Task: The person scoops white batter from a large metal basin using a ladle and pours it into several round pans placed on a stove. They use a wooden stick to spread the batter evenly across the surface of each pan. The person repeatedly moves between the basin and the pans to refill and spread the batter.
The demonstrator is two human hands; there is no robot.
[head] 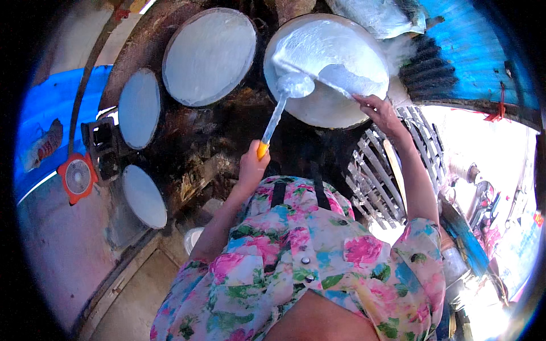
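My left hand [252, 165] grips the yellow end of a ladle [295, 85], whose bowl is coated white. That bowl is over the left part of a large round pan or steaming surface [328, 113] in front of me. My right hand [381, 113] pinches the near end of a thin, white-coated stick [339, 87]. The stick slants across the round surface and passes just beyond the ladle's bowl. White wet material [313, 44] coats the far part of that surface, with a smoother, greyer patch at right. Whether the stick touches it, I cannot tell.
Several round white-topped surfaces, one being a large disc [209, 57], curve away to my left. Pale steam [399, 53] drifts at the pan's right. A slatted rack [375, 170] stands by my right arm. An orange fan [78, 179] is at far left.
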